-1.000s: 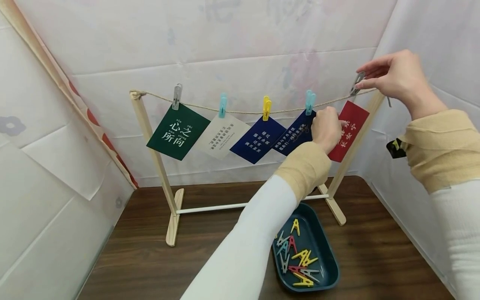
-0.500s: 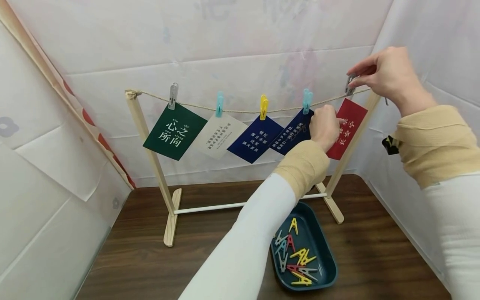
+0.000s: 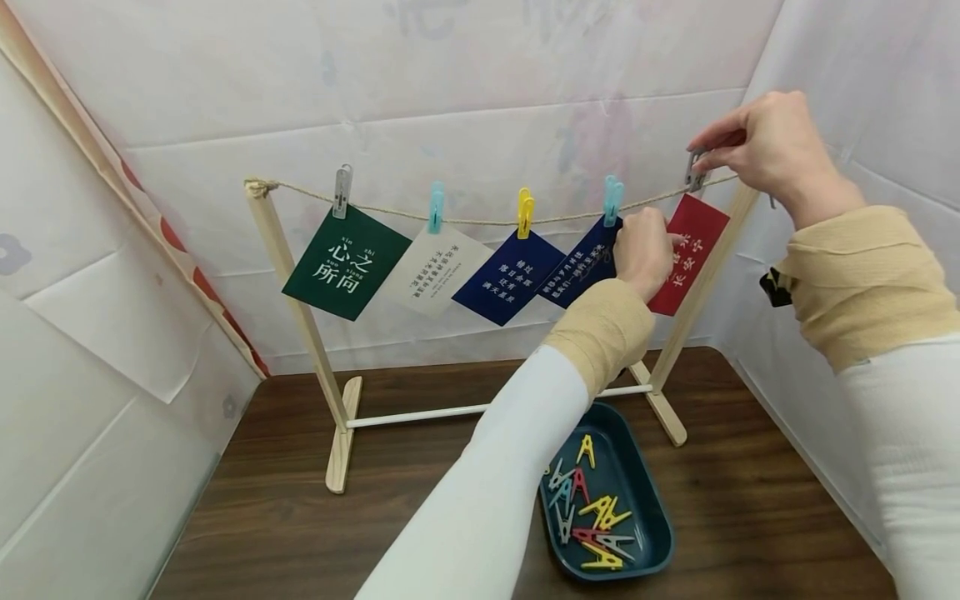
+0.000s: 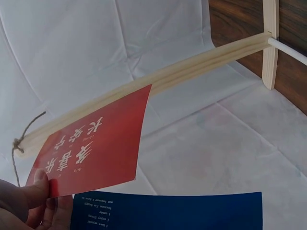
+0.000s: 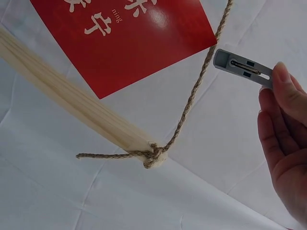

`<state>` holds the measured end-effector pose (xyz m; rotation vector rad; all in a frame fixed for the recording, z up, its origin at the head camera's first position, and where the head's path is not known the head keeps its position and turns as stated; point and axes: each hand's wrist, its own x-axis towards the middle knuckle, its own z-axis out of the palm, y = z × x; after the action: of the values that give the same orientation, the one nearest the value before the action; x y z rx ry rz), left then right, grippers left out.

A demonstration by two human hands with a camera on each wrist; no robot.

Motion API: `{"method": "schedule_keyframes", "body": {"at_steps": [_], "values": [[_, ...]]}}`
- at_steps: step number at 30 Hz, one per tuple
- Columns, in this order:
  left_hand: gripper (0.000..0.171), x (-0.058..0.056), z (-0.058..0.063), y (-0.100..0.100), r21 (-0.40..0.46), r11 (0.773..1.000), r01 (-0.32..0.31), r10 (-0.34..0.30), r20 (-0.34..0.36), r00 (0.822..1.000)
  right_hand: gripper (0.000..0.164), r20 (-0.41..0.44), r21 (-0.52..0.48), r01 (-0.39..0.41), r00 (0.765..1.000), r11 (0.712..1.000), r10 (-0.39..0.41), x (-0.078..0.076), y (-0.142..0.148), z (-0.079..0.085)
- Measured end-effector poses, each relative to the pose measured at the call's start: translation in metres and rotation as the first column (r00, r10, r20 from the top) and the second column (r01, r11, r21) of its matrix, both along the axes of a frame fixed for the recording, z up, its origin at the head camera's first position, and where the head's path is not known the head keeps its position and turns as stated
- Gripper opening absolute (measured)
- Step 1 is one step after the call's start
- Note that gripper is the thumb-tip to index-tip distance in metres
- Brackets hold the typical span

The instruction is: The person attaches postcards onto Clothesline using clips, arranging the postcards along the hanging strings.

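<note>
My left hand (image 3: 642, 252) pinches a red card (image 3: 690, 254) by its left edge, thumb on the printed face in the left wrist view. The card's top corner meets the twine (image 5: 194, 91). My right hand (image 3: 780, 154) pinches a grey clothespin (image 5: 242, 68) between thumb and fingers, its tip right at the twine beside that corner. Hanging to the left are a green card (image 3: 347, 262) under a grey clothespin, a white card (image 3: 435, 271) under a light blue one, and two navy cards (image 3: 508, 279) under a yellow and a light blue one.
A wooden frame (image 3: 307, 333) with a white crossbar (image 3: 420, 417) holds the twine over the dark table (image 3: 247, 517). A teal tray (image 3: 660, 533) with several coloured clothespins stands in front at right. White cloth (image 3: 480, 58) hangs behind and at both sides.
The whole head view has shifted slightly left. My right hand and the grey clothespin have come a little closer to the red card's top corner; my left hand keeps its hold on the card.
</note>
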<state>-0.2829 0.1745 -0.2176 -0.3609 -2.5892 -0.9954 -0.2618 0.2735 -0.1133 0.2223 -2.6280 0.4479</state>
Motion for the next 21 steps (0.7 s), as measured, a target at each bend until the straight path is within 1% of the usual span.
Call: {"method": "schedule_keyframes", "body": {"at_steps": [6, 9, 14, 21], "values": [[0.006, -0.0007, -0.0005, -0.0009, 0.003, 1.000, 0.002, -0.002, 0.003, 1.000, 0.025, 0.028, -0.021, -0.012, 1.000, 1.000, 0.012, -0.0024, -0.0019, -0.0003], [0.007, -0.0012, -0.0014, -0.0017, -0.006, 1.000, 0.003, -0.003, -0.014, 1.000, 0.025, 0.055, -0.031, -0.010, 0.998, 0.999, 0.012, -0.0043, -0.0025, -0.0010], [0.010, -0.0022, -0.0031, -0.0025, 0.001, 1.000, 0.023, -0.023, -0.026, 0.999, 0.024, 0.085, -0.025, -0.017, 0.996, 1.000, 0.019, -0.0065, -0.0028, -0.0014], [0.008, -0.0031, -0.0030, -0.0035, -0.002, 1.000, 0.023, -0.023, -0.030, 0.999, 0.024, 0.125, -0.029, -0.014, 0.992, 0.999, 0.018, -0.0100, -0.0026, -0.0018]]}}
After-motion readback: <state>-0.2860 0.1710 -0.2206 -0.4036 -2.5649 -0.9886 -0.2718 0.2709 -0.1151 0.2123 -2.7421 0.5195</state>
